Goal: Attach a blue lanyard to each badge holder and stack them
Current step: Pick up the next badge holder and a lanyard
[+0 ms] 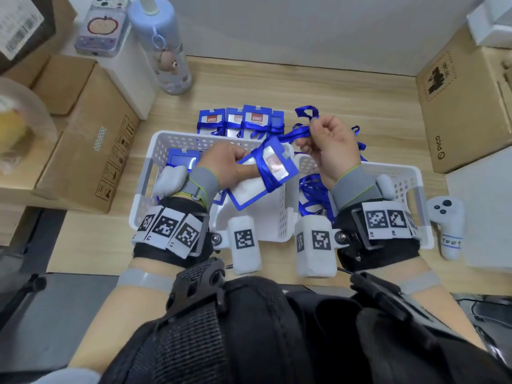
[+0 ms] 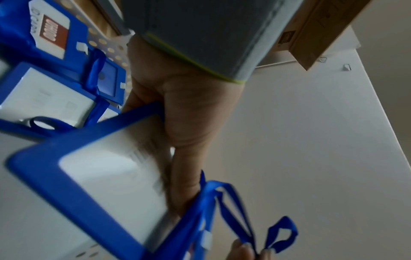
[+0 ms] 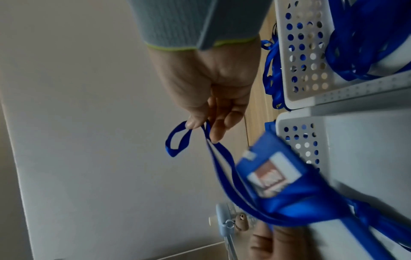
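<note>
My left hand (image 1: 232,164) grips a blue-framed badge holder (image 1: 263,176) tilted above the left white basket (image 1: 144,189); its edge lies against the fingers (image 2: 177,158) in the left wrist view. A blue lanyard (image 1: 293,134) is wound around the holder (image 3: 273,177) and runs up to my right hand (image 1: 327,145), whose thumb and fingers (image 3: 213,128) pinch the strap, leaving a small loop (image 3: 175,140) free. Finished badges with lanyards (image 1: 243,120) lie in a row behind the baskets. Loose lanyards (image 1: 313,192) fill the right basket (image 1: 410,178).
More badge holders (image 2: 44,98) lie in the left basket. Cardboard boxes (image 1: 91,151) stand left, another box (image 1: 465,106) right. A light-blue bottle (image 1: 163,51) and a phone (image 1: 102,26) are at the back left. A white controller (image 1: 448,228) lies at the right edge.
</note>
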Motion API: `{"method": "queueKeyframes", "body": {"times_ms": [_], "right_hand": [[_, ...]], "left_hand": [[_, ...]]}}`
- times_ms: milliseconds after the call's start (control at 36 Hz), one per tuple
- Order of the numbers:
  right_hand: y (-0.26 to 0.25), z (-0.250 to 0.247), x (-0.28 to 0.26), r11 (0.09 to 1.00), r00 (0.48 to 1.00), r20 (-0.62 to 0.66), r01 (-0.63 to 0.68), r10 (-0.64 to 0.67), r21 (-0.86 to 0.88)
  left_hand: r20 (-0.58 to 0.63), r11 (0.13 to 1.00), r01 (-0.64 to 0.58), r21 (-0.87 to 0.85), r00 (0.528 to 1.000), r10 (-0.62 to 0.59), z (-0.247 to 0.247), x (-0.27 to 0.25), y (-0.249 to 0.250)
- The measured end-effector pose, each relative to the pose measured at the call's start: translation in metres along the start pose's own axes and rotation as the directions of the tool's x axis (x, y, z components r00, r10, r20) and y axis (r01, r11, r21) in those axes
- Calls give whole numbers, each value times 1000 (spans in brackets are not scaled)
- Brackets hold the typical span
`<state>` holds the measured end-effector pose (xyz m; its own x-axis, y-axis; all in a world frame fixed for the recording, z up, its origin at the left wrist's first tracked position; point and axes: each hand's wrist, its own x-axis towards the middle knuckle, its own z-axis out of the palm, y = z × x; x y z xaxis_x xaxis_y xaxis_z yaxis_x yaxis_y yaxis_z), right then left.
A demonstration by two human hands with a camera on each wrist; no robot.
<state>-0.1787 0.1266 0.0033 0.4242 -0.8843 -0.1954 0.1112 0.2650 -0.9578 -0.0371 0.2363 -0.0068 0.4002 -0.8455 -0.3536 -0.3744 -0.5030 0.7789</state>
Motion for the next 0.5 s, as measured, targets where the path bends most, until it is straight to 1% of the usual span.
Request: {"method": "queueKeyframes", "body": {"times_ms": [56,139,222,333,417,500], "right_hand": [[-5,-1,1,999,1000,7,30,-30,20],[-6,-3,2,998,998,10,64,-64,-12],[-3,-7,0,994,998,16,62,-61,-88],[6,-10,-5,968,997,75,29,-11,-250],[15,-10,-7,928,989,140,3,53,-373],[22,-10,-8,900,980,169,-18,101,-436]], "left_hand": [[7,998,-6,66,1000,5,0,-1,-1],[6,1000,24,-14,1000,-24,-1,-6,-2],[-5,997,52,-63,999,-53,-3,-9,-3],[2,997,39,-61,999,-39,-6,-11,-1],[2,999,27,-43,1000,-27,-5,-13,0],[5,998,38,-42,999,-38,-4,-14,-1]]}}
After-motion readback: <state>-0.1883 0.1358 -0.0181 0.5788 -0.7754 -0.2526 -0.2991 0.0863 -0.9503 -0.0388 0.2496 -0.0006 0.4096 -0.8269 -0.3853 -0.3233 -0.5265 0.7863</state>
